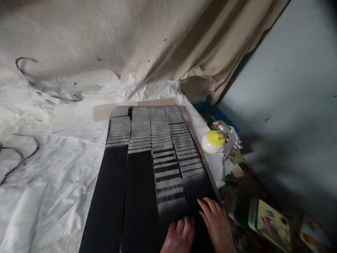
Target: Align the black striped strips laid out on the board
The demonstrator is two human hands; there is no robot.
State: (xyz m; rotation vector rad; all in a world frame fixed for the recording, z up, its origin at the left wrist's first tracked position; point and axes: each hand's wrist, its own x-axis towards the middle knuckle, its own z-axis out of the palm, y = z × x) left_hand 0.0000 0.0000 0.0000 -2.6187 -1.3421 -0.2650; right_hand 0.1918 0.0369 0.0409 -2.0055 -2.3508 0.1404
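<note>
Long columns of thin black sheets [140,189] lie side by side in front of me, overlapping like shingles with grey, frayed-looking edges showing towards the far end. On the near part of the third column rests my left hand [179,235], its fingers curled down against the black surface. Whatever may be under those fingertips is hidden. My right hand [217,223] lies just to the right, on the near black part of the fourth column [196,184]. Its fingers are stretched out and slightly apart, touching the surface.
A spray gun [231,137] with a yellow-and-white round part stands to the right. Beyond it are a blue box [226,117] and, lower down, a yellowish tin [273,221]. Crumpled white sheeting [65,168] covers the left; a beige cloth [118,38] hangs behind. A pale panel [289,77] borders the right.
</note>
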